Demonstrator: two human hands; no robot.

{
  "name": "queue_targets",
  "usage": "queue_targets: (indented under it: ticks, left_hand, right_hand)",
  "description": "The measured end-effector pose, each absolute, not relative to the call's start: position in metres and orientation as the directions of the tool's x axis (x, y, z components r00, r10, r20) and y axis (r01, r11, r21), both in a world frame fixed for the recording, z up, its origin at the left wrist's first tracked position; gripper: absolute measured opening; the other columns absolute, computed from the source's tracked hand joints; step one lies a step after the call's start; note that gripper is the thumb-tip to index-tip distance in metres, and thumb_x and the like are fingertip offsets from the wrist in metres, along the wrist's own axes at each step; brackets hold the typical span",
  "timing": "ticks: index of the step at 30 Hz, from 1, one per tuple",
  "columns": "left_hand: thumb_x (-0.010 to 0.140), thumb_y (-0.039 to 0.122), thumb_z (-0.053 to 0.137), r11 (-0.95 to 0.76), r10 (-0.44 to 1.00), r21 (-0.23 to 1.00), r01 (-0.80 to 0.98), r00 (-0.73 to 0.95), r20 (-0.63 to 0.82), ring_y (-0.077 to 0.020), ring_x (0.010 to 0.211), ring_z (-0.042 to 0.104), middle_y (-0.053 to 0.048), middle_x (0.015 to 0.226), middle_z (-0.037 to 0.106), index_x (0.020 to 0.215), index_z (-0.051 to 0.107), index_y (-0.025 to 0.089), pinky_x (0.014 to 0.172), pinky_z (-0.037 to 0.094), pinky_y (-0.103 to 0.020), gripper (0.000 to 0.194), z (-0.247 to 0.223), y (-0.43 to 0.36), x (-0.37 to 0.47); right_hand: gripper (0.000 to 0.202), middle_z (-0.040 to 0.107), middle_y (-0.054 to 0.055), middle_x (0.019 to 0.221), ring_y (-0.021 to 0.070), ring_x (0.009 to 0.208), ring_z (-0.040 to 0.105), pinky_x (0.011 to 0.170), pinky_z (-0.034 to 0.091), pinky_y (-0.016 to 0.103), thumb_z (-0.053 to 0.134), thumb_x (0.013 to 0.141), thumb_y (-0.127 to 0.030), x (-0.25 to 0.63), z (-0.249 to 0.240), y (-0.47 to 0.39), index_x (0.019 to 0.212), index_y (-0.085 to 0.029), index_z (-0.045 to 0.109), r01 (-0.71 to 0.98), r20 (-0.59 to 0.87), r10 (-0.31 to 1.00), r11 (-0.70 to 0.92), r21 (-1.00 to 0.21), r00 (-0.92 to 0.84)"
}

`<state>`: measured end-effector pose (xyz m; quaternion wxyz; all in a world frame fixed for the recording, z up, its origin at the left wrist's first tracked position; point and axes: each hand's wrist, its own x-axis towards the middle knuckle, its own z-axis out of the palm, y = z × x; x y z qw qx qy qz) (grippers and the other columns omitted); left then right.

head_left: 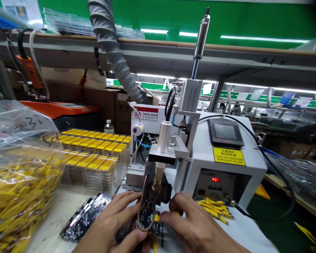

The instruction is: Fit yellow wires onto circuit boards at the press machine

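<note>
A dark circuit board [146, 218] lies under the metal head [157, 175] of a bench press machine, with a brown looped tube or wire bending over it. My left hand [118, 221] is at the board's left side, its thumb and fingers closed about the edge. At the right, my right hand [193, 219] has curled fingers, with a bit of yellow showing between them. Its thumb tip touches or nearly touches a small yellow strip [156, 218] on the board. Another yellow strip [155, 243] lies below, partly hidden.
Loose yellow strips [215, 209] lie right of the machine's control box [226, 154]. Stacked circuit boards [84, 216], trays of yellow strips [94, 154] and a plastic bag [23, 175] full of them stand left. A grey hose [113, 49] hangs above.
</note>
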<state>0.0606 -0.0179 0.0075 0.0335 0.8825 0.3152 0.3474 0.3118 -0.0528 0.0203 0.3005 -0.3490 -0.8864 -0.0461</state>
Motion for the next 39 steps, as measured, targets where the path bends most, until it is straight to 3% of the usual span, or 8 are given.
queue_targets:
  ticks: [7,12,19,27,33,39]
  left_hand:
    - [0.083,0.027,0.069,-0.804,0.575,0.282,0.524,0.562,0.594,-0.0269,0.113,0.067,-0.003,0.126,0.070,0.128,0.066,0.034,0.094,0.057,-0.036,0.047,0.012,-0.021,0.062]
    - [0.086,0.028,0.067,-0.807,0.573,0.278,0.521,0.574,0.585,-0.0266,0.116,0.065,-0.004,0.130,0.068,0.128,0.066,0.032,0.094,0.057,-0.036,0.042,0.013,-0.020,0.062]
    - [0.086,0.030,0.066,-0.792,0.600,0.340,0.507,0.546,0.585,-0.0288,0.119,0.063,-0.004,0.131,0.067,0.128,0.065,0.033,0.102,0.051,-0.044,0.042,0.002,-0.018,0.059]
    - [0.083,0.025,0.069,-0.774,0.625,0.342,0.533,0.554,0.550,-0.0288,0.117,0.064,-0.005,0.130,0.068,0.127,0.066,0.032,0.097,0.055,-0.044,0.045,0.013,-0.025,0.062]
    - [0.082,0.026,0.069,-0.782,0.608,0.316,0.538,0.541,0.581,-0.0303,0.118,0.064,-0.006,0.131,0.068,0.127,0.066,0.031,0.100,0.052,-0.046,0.046,0.009,-0.025,0.059]
    - [0.087,0.027,0.066,-0.824,0.524,0.195,0.532,0.587,0.617,-0.0298,0.120,0.063,-0.006,0.133,0.066,0.131,0.063,0.031,0.098,0.053,-0.045,0.044,0.006,-0.024,0.054]
  right_hand:
    - [0.019,0.053,0.006,0.087,0.0216,0.076,0.052,0.060,0.043,0.030,0.054,0.101,-0.036,0.313,0.016,-0.051,0.105,-0.021,0.065,0.672,0.539,0.612,0.732,-0.112,-0.578]
    - [0.016,0.055,0.007,0.090,0.0223,0.078,0.053,0.062,0.043,0.030,0.048,0.102,-0.026,0.313,0.018,-0.050,0.106,-0.021,0.063,0.649,0.530,0.592,0.754,-0.098,-0.607]
    - [0.013,0.054,0.008,0.093,0.0232,0.081,0.053,0.064,0.042,0.030,0.053,0.101,-0.029,0.314,0.017,-0.050,0.108,-0.020,0.059,0.650,0.511,0.586,0.757,-0.068,-0.629]
    - [0.022,0.053,0.007,0.095,0.0228,0.083,0.053,0.066,0.042,0.030,0.037,0.107,-0.029,0.314,0.015,-0.052,0.109,-0.023,0.058,0.652,0.511,0.617,0.745,-0.136,-0.598]
    - [0.027,0.052,0.008,0.091,0.0234,0.079,0.052,0.063,0.042,0.031,0.033,0.105,-0.025,0.314,0.009,-0.050,0.108,-0.021,0.059,0.645,0.559,0.576,0.759,-0.092,-0.597]
    - [0.017,0.052,0.007,0.089,0.0223,0.077,0.051,0.061,0.041,0.029,0.045,0.102,-0.025,0.314,0.009,-0.050,0.104,-0.022,0.062,0.677,0.536,0.608,0.730,-0.089,-0.585]
